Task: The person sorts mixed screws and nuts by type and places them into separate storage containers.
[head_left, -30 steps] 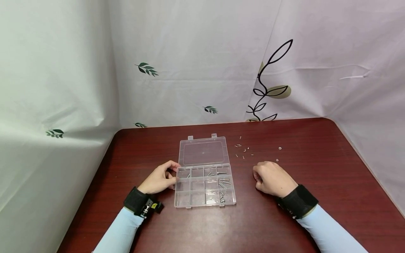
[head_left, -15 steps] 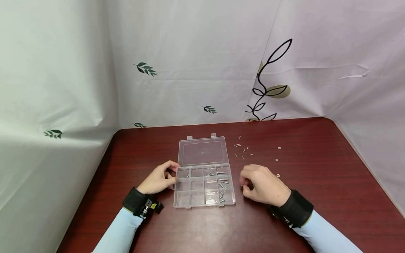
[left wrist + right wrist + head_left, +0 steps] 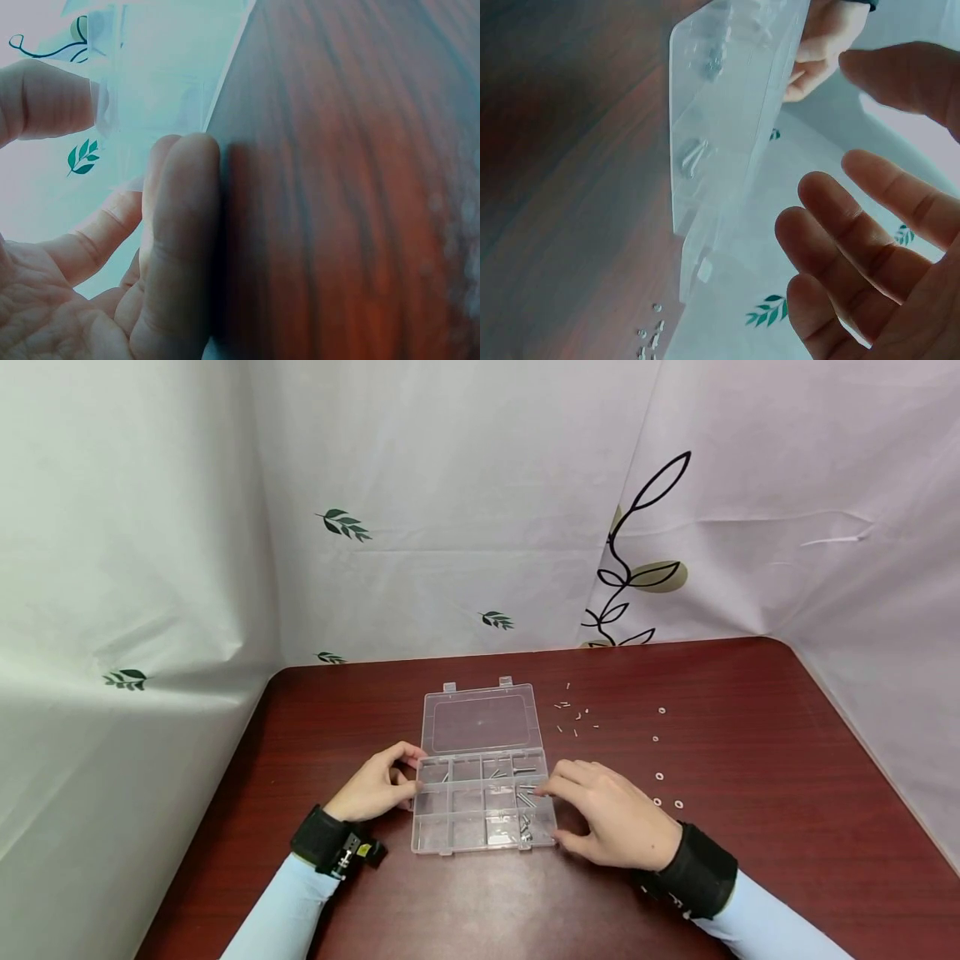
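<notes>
A clear plastic compartment box (image 3: 468, 798) lies on the table with its lid (image 3: 482, 720) folded back. My left hand (image 3: 377, 787) holds the box's left side between thumb and fingers; in the left wrist view its fingers (image 3: 180, 225) lie against the box edge. My right hand (image 3: 613, 817) is at the box's right edge, fingertips over the right column. In the right wrist view its fingers (image 3: 832, 232) are spread apart with nothing seen between them. Metal screws (image 3: 527, 799) lie in the middle right compartment, and short metal pieces (image 3: 526, 828) in the front right one.
Several tiny screws (image 3: 576, 717) are scattered behind and right of the box. Several small rings, like washers (image 3: 659, 776), lie farther right. The dark red wooden table (image 3: 337, 710) ends at a white patterned cloth (image 3: 420, 577) behind.
My right hand has moved left to the box, its curled fingers opening out. More of the washers now show where it was. My left hand stays on the box's left side.
</notes>
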`<state>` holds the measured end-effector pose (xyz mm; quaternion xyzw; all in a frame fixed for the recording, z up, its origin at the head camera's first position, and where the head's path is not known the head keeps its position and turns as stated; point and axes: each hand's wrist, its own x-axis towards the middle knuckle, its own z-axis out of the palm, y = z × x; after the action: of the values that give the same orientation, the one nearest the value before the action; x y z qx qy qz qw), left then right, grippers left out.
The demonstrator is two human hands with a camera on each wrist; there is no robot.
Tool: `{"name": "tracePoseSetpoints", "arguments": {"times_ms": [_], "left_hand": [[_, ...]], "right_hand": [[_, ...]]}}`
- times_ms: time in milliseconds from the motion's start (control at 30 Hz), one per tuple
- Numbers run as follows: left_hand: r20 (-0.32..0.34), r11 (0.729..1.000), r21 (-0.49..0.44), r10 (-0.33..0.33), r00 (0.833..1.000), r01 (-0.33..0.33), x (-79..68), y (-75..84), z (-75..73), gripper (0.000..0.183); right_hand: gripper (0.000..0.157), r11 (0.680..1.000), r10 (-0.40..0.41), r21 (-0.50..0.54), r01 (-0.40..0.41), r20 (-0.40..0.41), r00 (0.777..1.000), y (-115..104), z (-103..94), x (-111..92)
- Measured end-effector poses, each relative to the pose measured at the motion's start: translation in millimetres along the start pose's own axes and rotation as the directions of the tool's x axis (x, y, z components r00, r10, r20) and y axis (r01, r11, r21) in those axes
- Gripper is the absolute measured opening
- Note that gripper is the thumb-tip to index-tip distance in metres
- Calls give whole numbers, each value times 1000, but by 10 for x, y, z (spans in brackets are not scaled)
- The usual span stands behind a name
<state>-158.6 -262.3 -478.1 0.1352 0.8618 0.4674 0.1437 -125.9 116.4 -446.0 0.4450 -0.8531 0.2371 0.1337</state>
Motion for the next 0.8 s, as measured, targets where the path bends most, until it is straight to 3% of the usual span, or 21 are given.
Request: {"name": "tracePoseSetpoints", "arguments": {"times_ms": [533,800], "left_hand": [[-10,1000,-11,11,1000,-11,6,-11,1,40],[-5,1000,-22,11,1000,-11,6,-17,-2,41]], "right_hand": [[35,995,89,-50,-88,34,995,275,-67,-64],[39,972,222,-108,-208,144,964,522,-196,-224]]}}
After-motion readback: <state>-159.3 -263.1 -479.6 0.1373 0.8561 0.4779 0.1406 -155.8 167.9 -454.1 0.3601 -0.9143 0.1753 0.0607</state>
